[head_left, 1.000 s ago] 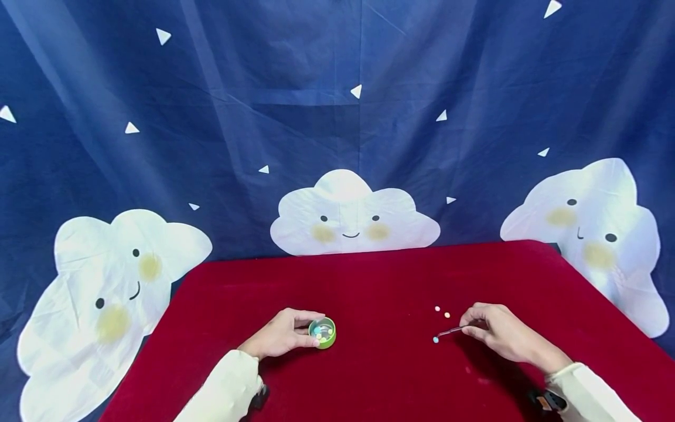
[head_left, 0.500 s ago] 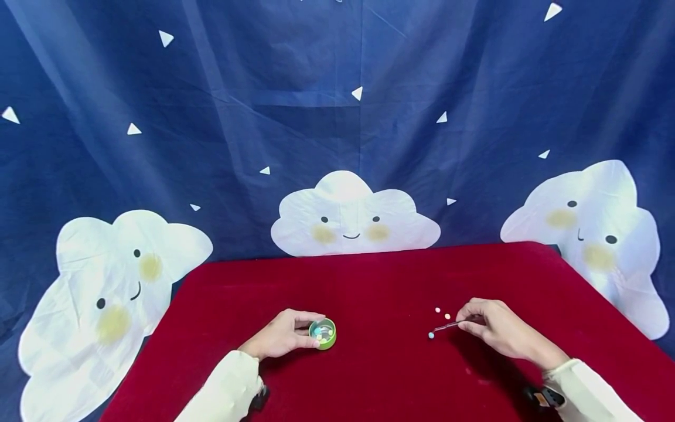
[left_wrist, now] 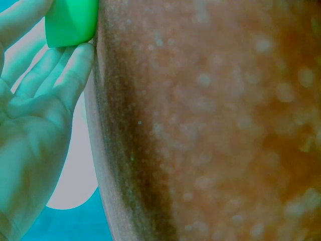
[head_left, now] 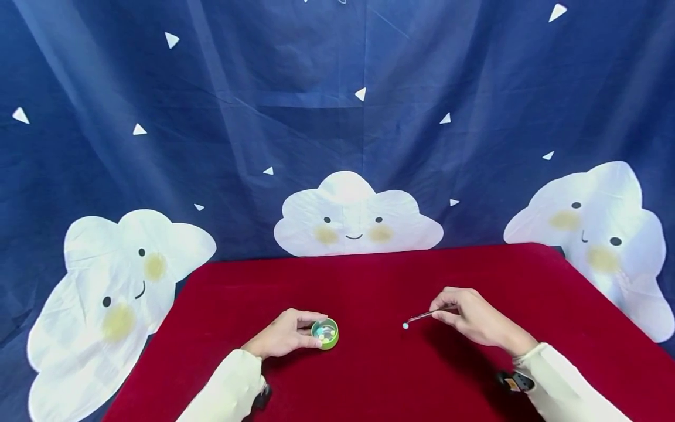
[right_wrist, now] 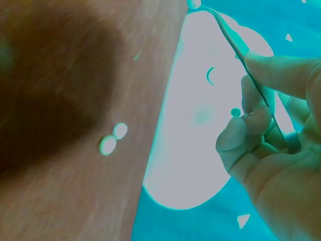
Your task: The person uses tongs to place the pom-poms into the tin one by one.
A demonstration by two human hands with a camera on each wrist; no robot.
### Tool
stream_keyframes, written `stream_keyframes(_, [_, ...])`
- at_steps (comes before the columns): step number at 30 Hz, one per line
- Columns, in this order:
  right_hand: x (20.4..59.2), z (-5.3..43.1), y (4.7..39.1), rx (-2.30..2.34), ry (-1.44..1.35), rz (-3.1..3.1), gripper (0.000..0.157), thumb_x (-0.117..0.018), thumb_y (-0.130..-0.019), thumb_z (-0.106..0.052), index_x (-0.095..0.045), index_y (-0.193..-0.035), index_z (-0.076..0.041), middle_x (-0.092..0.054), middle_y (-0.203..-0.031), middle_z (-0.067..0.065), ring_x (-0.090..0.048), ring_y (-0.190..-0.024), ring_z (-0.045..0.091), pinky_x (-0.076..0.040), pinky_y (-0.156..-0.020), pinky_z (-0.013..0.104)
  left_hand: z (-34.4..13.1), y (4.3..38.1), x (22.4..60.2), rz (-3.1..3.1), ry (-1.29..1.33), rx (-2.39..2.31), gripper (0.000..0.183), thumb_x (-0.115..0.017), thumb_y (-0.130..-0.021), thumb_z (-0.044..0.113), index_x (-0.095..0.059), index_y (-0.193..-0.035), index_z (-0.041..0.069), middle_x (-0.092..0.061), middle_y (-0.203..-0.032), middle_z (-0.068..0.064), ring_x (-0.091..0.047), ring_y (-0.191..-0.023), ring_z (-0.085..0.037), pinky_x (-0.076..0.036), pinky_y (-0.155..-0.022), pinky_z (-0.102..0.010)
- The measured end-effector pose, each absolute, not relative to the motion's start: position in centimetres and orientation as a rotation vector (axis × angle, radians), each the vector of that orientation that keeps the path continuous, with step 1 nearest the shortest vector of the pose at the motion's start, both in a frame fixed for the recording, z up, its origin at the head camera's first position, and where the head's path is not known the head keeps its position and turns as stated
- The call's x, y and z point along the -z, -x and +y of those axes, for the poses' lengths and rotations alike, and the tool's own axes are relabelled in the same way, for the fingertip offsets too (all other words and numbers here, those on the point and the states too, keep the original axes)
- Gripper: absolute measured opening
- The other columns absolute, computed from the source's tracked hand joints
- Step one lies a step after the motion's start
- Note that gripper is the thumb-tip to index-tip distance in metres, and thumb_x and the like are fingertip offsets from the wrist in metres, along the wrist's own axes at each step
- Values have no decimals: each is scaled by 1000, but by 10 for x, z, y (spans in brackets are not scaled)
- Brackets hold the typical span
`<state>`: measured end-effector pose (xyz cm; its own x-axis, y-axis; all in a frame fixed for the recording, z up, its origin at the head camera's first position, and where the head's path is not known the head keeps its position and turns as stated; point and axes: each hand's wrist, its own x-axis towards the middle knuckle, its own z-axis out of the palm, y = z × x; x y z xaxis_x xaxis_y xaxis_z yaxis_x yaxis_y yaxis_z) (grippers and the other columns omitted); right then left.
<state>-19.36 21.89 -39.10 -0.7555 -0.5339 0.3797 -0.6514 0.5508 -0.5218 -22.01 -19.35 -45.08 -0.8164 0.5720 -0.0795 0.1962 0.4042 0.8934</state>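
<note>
My left hand (head_left: 285, 335) grips a small round green container (head_left: 333, 341) by its side, thumb and fingers around its left edge. Several small blue, yellow and white balls lie inside it. In the left wrist view, the green container (left_wrist: 71, 22) shows at the top, at the fingertips. To the right, my right hand (head_left: 477, 319) pinches a pair of tweezers (head_left: 422, 315) that points left. A small light-blue ball (head_left: 405, 326) is held at the tweezer tips, above the cloth. The right wrist view shows the tweezers (right_wrist: 235, 45) between thumb and fingers, with the ball (right_wrist: 194, 4) at the top edge.
Two small pale balls (right_wrist: 113, 138) lie side by side on the table in the right wrist view; in the head view my right hand covers them. Dark red cloth (head_left: 369, 375) covers the table. Behind its far edge hangs a blue curtain (head_left: 316, 135) with white clouds.
My right hand has moved left and away from me, carrying the tweezers and the blue ball towards the container and up off the cloth. The left hand keeps its grip, nearly still.
</note>
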Motion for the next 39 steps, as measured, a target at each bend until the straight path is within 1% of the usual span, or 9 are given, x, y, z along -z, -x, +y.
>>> stream_keyframes(5, [387,199,201,-978,-1029,-2637,20,-78,-84,0,-72,-88,-19,-61,-83,-15,-53,-73,2,-50,-65,23,-194,221,450,2310,-659,-1363,51,-78,-87,12,-62,-135,2,-66,-125,-10,-63,-114,-24,-53,-89,-26])
stream_keyframes(9, [385,183,207,-963,-1052,-2640,15,-77,-85,-2,-74,-89,-16,-61,-84,-14,-55,-75,3,-52,-68,27,-195,221,450,2309,-656,-1364,52,-79,-87,13,-62,-135,3,-65,-127,-11,-63,-116,-25,-54,-90,-27])
stream_keyframes(13, [383,171,212,-958,-1094,-2614,12,-77,-85,-2,-75,-89,-13,-62,-84,-12,-54,-75,4,-52,-68,28,-194,221,450,2303,-658,-1372,52,-79,-87,13,-62,-135,2,-66,-126,-11,-63,-115,-26,-54,-89,-26])
stream_keyframes(20, [383,150,219,-971,-1109,-2637,9,-76,-86,-2,-75,-90,-10,-64,-85,-10,-55,-75,5,-53,-70,30,-194,221,450,2319,-668,-1363,51,-79,-87,13,-62,-134,2,-67,-124,-10,-63,-113,-24,-53,-88,-25])
stream_keyframes(26, [384,129,222,-994,-1124,-2655,9,-76,-87,-3,-75,-89,-12,-62,-83,-11,-54,-75,5,-52,-71,29,-194,221,450,2318,-669,-1362,51,-79,-87,12,-62,-134,2,-67,-123,-10,-64,-112,-24,-53,-87,-23])
stream_keyframes(31, [384,115,223,-1010,-1139,-2662,9,-75,-88,-4,-75,-88,-13,-61,-82,-12,-52,-74,4,-49,-70,25,-194,221,451,2318,-670,-1366,50,-79,-87,12,-63,-134,2,-67,-122,-10,-64,-111,-24,-53,-87,-22])
stream_keyframes(39, [390,100,228,-998,-1173,-2658,7,-75,-89,-5,-76,-88,-13,-62,-83,-12,-57,-78,5,-52,-76,28,-193,221,451,2298,-674,-1397,49,-79,-87,10,-64,-132,3,-69,-120,-9,-65,-110,-23,-52,-87,-21])
